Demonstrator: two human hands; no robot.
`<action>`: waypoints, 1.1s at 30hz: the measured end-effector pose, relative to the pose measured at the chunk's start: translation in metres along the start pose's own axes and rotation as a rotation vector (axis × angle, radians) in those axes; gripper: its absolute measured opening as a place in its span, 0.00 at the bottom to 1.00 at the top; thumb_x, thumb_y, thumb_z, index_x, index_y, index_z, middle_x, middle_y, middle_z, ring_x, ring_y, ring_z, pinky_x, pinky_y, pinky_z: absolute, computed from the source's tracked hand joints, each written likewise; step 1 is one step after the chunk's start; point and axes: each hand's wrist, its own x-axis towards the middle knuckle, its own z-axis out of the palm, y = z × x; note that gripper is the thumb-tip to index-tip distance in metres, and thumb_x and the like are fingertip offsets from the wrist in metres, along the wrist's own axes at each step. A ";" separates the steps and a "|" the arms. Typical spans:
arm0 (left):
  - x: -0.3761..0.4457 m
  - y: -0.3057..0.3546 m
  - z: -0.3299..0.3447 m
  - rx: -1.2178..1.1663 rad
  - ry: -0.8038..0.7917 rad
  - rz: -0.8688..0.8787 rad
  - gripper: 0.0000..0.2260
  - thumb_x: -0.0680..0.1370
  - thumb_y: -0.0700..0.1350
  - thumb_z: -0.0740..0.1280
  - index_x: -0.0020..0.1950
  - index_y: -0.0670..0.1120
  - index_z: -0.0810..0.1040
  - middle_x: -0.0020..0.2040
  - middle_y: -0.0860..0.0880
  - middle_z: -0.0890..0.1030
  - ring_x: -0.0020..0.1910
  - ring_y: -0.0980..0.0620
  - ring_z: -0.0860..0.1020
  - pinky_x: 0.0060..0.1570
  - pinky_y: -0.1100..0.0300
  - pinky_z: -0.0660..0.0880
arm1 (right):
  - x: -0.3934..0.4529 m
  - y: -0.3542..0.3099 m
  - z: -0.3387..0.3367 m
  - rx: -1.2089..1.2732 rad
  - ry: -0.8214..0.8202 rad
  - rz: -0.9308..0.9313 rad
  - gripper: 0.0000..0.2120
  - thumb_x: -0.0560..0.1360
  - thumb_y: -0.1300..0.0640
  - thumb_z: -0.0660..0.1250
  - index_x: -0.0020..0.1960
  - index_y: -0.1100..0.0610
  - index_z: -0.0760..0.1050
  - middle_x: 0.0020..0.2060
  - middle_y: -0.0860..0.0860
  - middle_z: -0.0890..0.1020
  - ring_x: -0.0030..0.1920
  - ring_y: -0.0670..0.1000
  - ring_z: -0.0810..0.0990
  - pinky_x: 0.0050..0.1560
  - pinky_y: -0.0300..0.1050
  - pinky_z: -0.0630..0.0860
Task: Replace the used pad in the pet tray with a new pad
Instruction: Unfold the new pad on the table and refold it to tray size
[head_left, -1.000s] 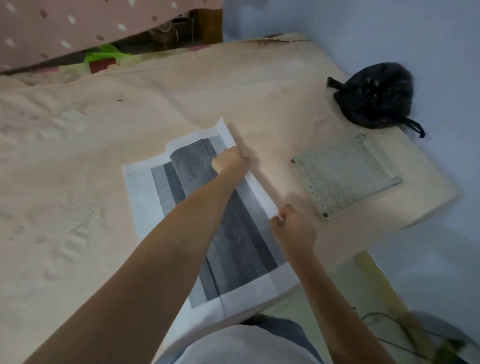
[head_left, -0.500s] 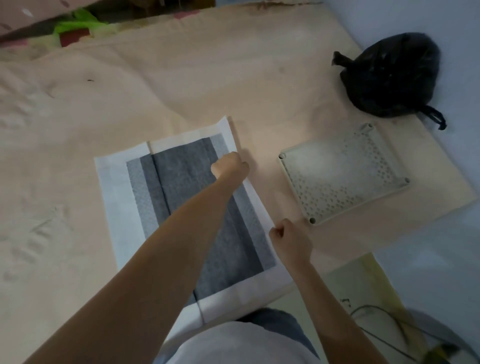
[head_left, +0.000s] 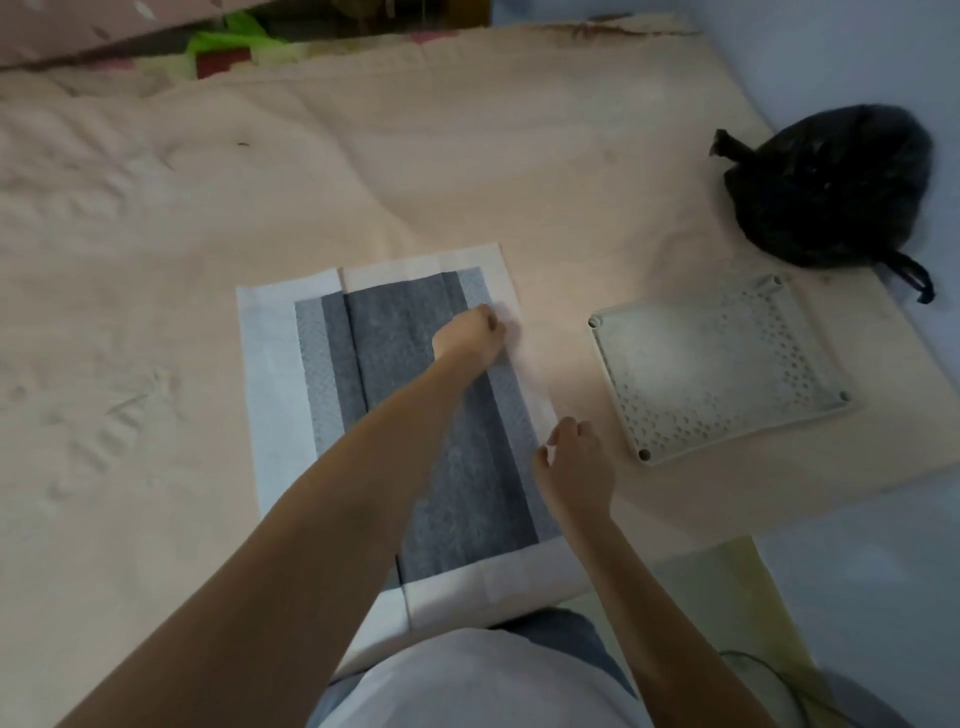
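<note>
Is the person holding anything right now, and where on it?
The left hand grips the pad near its right border. The right hand hangs by that same edge, fingers loose; a grip cannot be told.

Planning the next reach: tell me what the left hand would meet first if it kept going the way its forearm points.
The left hand points up and right across the pad. It would cross the pad's white border, then bare beige sheet; nothing else shows in that line, though depth is unclear.

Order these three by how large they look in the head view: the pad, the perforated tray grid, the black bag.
1. Pad, clearly the largest.
2. Perforated tray grid.
3. Black bag, smallest, though it lies farthest from the camera, so its place against the grid is less sure.
</note>
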 end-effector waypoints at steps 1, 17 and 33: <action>-0.003 -0.009 -0.004 0.018 0.031 -0.017 0.10 0.81 0.49 0.55 0.47 0.46 0.72 0.47 0.44 0.80 0.37 0.46 0.74 0.35 0.57 0.69 | 0.001 -0.009 0.001 0.025 -0.015 -0.028 0.04 0.74 0.59 0.62 0.47 0.60 0.70 0.44 0.55 0.75 0.42 0.54 0.75 0.34 0.43 0.66; -0.074 -0.201 -0.068 -0.056 0.244 -0.513 0.15 0.77 0.42 0.60 0.63 0.39 0.68 0.62 0.39 0.70 0.61 0.39 0.71 0.56 0.49 0.71 | -0.086 -0.181 0.065 -0.091 -0.319 -0.526 0.13 0.77 0.51 0.61 0.57 0.58 0.69 0.51 0.55 0.77 0.48 0.54 0.77 0.46 0.46 0.75; -0.076 -0.207 -0.082 -0.753 -0.034 -0.518 0.06 0.75 0.41 0.67 0.44 0.41 0.71 0.31 0.44 0.70 0.26 0.49 0.69 0.26 0.60 0.67 | -0.114 -0.214 0.101 -0.353 -0.144 -0.342 0.22 0.77 0.40 0.54 0.55 0.59 0.70 0.49 0.56 0.74 0.47 0.53 0.73 0.38 0.44 0.71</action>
